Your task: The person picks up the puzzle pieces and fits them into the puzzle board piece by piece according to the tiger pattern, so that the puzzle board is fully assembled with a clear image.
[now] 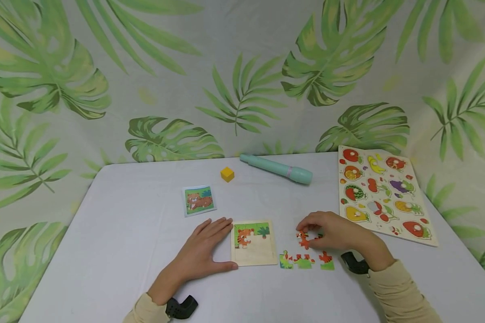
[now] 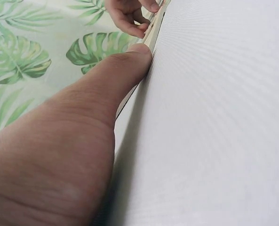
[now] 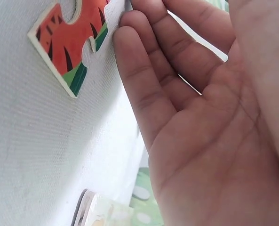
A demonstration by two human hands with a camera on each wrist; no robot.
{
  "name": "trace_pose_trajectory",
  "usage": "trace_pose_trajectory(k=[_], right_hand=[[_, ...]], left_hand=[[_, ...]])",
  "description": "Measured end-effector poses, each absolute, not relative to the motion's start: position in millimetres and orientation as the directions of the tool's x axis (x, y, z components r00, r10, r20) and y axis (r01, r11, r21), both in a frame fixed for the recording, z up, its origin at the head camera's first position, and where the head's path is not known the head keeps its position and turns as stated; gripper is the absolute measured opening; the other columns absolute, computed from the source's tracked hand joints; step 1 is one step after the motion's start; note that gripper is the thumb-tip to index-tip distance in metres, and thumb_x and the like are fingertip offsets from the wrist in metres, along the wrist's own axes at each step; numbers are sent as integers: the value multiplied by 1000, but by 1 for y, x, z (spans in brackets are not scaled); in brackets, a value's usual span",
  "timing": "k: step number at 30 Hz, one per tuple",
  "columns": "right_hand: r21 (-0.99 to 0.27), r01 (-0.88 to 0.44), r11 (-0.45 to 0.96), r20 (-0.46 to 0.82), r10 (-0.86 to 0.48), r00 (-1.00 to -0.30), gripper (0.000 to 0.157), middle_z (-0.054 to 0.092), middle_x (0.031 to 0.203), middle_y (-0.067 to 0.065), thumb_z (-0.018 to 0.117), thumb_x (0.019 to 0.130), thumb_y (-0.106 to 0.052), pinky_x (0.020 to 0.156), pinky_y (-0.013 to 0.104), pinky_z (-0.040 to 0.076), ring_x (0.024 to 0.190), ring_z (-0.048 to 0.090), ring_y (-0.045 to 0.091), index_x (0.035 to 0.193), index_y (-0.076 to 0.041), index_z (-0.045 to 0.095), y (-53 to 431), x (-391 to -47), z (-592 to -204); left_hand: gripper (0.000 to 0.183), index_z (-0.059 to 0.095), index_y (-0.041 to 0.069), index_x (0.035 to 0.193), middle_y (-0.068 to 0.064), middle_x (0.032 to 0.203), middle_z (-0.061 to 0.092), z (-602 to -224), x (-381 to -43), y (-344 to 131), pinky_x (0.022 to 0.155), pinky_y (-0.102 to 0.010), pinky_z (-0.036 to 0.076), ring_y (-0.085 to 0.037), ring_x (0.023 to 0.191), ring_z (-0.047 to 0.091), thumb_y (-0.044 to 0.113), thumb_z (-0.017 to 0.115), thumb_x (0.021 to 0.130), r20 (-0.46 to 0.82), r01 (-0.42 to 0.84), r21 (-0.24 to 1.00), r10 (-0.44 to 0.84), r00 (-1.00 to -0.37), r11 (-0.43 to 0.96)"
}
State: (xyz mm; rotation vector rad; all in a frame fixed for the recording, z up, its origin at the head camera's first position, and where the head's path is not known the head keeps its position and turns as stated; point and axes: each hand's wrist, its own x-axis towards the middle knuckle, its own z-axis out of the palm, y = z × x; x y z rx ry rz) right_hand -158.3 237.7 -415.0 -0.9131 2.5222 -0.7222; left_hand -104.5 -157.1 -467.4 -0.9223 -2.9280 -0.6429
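My left hand (image 1: 202, 249) lies with fingers stretched out at the left side of a square wooden puzzle tray (image 1: 253, 257), the thumb (image 2: 130, 63) at its lower left corner. Pieces with a tiger's head and green leaves fill the tray's upper part; bare wood shows below. My right hand (image 1: 333, 231) is just right of the tray, thumb and index finger pinching an orange puzzle piece (image 1: 303, 240). Another orange striped piece (image 3: 71, 44) lies on the cloth beside its fingers. Several green-and-orange loose pieces (image 1: 304, 262) lie in a row nearer me.
A small tiger picture card (image 1: 199, 200) lies behind the left hand. Farther back are a yellow cube (image 1: 227, 174) and a mint-green cylindrical stick (image 1: 275, 168). A fruit peg board (image 1: 381, 197) stands at the right on the white cloth (image 1: 117, 224).
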Motion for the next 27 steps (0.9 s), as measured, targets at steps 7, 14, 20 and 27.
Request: trace_pose_trajectory(k=[7,14,20,27], right_hand=[[-569,-469,675,-163,-652,-740,31,68,111,-10,83,88,-22,86,29,56,98,60,10,118,-19,73,236,-159,-415],[-567,-461,682,-159,-640,-751,28,65,103,-12,84,87,-23,82,27,54,94,57,9,113,-21,72,235,-158,-415],[-569,-457,684,-161,-637,-754,28,64,101,-13,84,87,-23,82,27,54,93,57,9,112,-22,72,234,-159,-415],[-536,-481,694,-145,-637,-757,30,66,101,-15,84,86,-25,80,26,55,91,58,7,114,-22,74,234,-158,-416]], left_hand=[[102,44,10,157,0,165,39,-467,-105,-157,128,-48,22,-19,155,32,76,69,82,122,548,384,547,-828,743],[103,44,10,157,1,165,39,-468,-105,-157,128,-48,22,-18,155,31,78,66,83,119,548,379,548,-828,745],[103,45,10,157,1,165,39,-468,-104,-157,128,-49,22,-18,155,31,78,66,82,122,549,380,548,-827,744],[102,44,10,157,1,165,39,-467,-104,-157,128,-49,22,-19,155,32,76,68,83,125,550,384,549,-827,741]])
